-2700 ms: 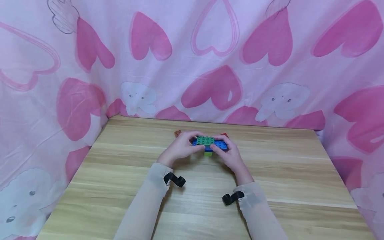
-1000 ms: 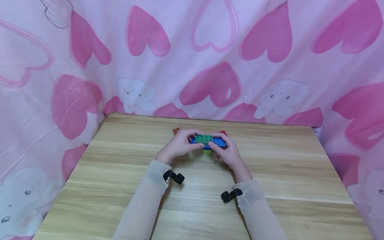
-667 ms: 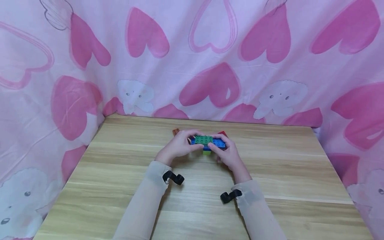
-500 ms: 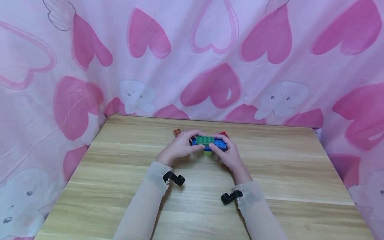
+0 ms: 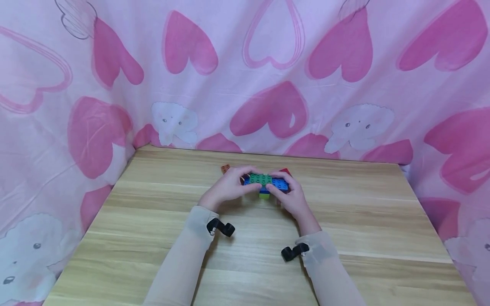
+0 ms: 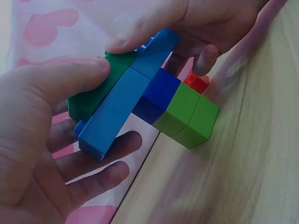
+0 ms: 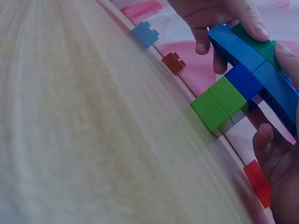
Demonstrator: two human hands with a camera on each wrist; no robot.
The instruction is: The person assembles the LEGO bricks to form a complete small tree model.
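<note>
Left hand [image 5: 227,187] and right hand [image 5: 294,196] still pinch the green building brick [image 5: 262,178] atop the blue bricks [image 5: 281,184], all virtually unmoved since earlier

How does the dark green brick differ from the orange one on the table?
The dark green brick is longer; the orange brick is shorter. The dark green brick tops a brick build held by the left hand and right hand; the orange brick rests on the table. Both have studs on top.
</note>
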